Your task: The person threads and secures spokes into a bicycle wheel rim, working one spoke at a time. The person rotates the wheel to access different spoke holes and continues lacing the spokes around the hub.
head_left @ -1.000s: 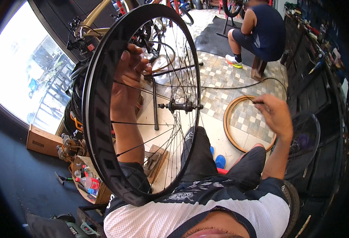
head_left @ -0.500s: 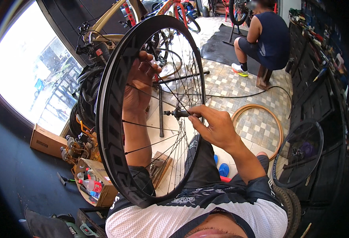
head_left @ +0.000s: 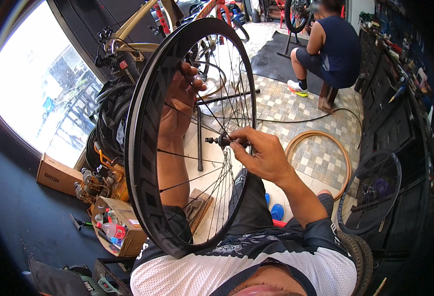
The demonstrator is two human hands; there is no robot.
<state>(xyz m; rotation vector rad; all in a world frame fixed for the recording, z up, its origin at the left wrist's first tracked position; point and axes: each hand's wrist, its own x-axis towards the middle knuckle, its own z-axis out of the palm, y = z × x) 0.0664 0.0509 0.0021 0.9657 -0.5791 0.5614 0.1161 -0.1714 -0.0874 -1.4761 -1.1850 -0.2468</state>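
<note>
The wheel (head_left: pixel 143 163) stands around its hub (head_left: pixel 221 141). Up and left of the hub, the left hand (head_left: pixel 176 109) reaches behind the wheel, fingers curled, slightly apart (thumb hidden, so I cannot tell whether they grip); bracing firmly there should help. Just right of the hub, the right hand (head_left: pixel 264 155) brings thumb and forefinger close against it, exact pinch unclear; better use light fingertip pressure, sparing the spokes (head_left: pixel 190 156).

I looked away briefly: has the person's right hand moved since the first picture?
Yes: the right hand has gone left, from over the tan hoop to the wheel hub.
</note>
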